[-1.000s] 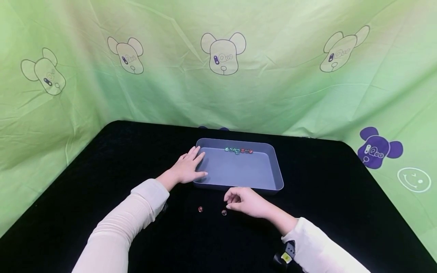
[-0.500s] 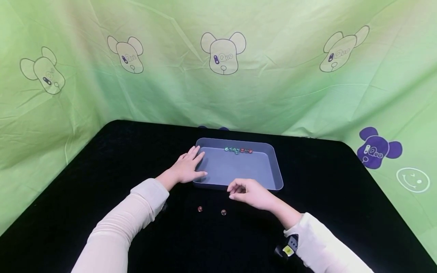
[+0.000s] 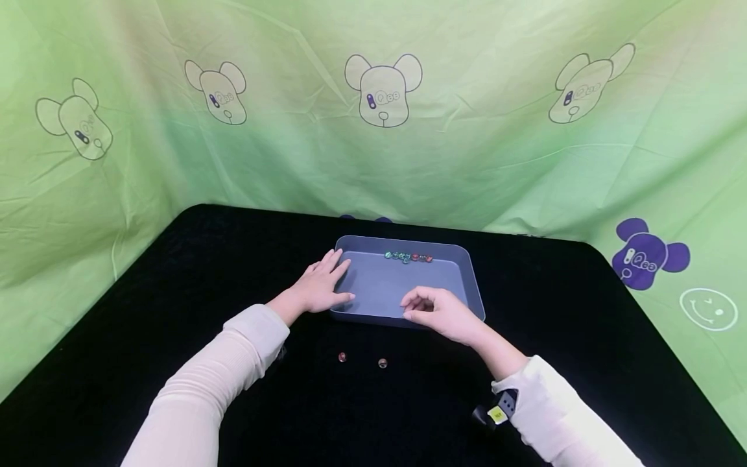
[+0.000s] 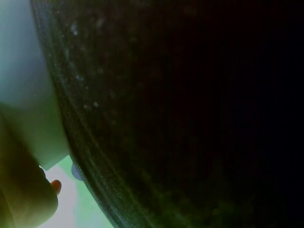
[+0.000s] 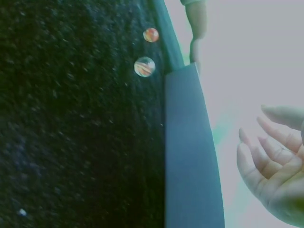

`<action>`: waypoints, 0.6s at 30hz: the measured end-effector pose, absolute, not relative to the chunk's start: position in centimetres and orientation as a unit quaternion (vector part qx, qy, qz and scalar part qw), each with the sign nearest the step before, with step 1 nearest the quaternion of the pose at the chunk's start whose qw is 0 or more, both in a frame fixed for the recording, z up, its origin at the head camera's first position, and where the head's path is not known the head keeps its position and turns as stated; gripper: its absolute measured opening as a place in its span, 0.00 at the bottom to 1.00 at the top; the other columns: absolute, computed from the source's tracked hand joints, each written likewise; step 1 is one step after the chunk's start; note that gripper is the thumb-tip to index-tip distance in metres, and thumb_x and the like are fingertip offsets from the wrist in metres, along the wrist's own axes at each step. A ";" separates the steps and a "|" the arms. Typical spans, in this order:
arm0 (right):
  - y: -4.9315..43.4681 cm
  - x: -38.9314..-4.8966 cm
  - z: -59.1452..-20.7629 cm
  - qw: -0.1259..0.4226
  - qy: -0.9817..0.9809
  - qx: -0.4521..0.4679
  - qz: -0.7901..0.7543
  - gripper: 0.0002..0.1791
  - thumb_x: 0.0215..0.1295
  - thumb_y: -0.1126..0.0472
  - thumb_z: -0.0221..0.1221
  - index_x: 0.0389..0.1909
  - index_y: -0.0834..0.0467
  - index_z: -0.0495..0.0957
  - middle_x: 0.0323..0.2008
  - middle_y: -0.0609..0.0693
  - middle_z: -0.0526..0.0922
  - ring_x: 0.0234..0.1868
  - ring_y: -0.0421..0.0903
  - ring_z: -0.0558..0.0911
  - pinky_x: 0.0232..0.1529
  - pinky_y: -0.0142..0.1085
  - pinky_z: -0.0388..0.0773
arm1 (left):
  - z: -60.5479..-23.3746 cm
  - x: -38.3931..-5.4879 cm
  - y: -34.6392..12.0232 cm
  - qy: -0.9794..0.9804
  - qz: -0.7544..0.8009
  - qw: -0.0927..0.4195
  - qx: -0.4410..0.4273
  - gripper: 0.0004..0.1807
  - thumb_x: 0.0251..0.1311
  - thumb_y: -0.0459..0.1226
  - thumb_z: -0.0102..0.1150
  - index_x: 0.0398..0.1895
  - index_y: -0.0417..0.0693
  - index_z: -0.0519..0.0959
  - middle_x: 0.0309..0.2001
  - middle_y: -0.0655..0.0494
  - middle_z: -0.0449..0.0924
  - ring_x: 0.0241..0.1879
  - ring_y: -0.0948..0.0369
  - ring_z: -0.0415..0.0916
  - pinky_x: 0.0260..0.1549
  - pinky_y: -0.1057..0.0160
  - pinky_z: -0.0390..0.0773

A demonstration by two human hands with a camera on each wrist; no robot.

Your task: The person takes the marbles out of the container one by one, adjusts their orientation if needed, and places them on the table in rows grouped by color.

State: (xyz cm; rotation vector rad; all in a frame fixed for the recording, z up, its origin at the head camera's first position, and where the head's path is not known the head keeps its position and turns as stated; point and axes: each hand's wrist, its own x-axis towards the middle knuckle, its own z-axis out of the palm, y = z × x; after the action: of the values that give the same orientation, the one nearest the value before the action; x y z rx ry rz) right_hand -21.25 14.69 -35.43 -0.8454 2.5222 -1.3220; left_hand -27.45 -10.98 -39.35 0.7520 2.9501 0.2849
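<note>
A grey rectangular tray [image 3: 379,275] lies on the black cloth, with several green marbles [image 3: 397,256] and red marbles [image 3: 423,258] in a row along its far wall. My left hand [image 3: 318,285] rests on the tray's left rim, fingers spread. Over the near rim is my right hand [image 3: 440,312], its fingers loosely bent; in the right wrist view the right hand [image 5: 278,171] shows no marble. Two clear marbles with reddish streaks sit on the cloth before the tray: a left marble [image 3: 342,357] and a right marble [image 3: 382,363].
Black cloth [image 3: 204,272] covers the table all round the tray. A green printed curtain [image 3: 379,168] hangs behind and at both sides. In the left wrist view, dark cloth [image 4: 166,118] fills most of the picture.
My right hand has risen from beside the right marble, moving forward and slightly right to over the tray's near rim. The left hand and both marbles on the cloth stay put.
</note>
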 end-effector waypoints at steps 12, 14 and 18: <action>15.6 -22.3 -35.5 0.079 0.845 -0.254 -0.464 0.12 0.54 0.63 0.57 0.36 0.67 0.74 0.29 0.51 0.76 0.31 0.44 0.74 0.33 0.32 0.70 | -39.5 -27.6 -11.0 0.964 0.090 0.043 0.247 0.41 0.54 0.59 0.41 0.66 0.48 0.47 0.67 0.47 0.35 0.64 0.55 0.29 0.57 0.51 0.44; 15.7 -22.5 -35.6 0.078 0.844 -0.251 -0.467 0.12 0.54 0.64 0.57 0.36 0.67 0.74 0.29 0.51 0.76 0.31 0.43 0.74 0.33 0.32 0.71 | -39.5 -27.6 -11.0 0.964 0.090 0.044 0.246 0.41 0.54 0.60 0.41 0.66 0.48 0.47 0.67 0.48 0.34 0.64 0.55 0.28 0.57 0.51 0.43; 15.9 -22.8 -35.7 0.071 0.846 -0.245 -0.468 0.11 0.54 0.65 0.57 0.36 0.68 0.74 0.28 0.51 0.76 0.30 0.43 0.74 0.32 0.32 0.71 | -39.6 -27.6 -11.0 0.964 0.092 0.041 0.246 0.41 0.54 0.59 0.42 0.66 0.48 0.48 0.67 0.47 0.35 0.64 0.55 0.28 0.57 0.51 0.44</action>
State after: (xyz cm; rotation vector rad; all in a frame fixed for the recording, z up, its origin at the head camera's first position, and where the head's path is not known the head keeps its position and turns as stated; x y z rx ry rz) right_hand -22.82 15.92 -35.66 -0.7380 2.5453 -1.4062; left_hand -27.59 -11.01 -39.56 0.7519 2.9523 0.2818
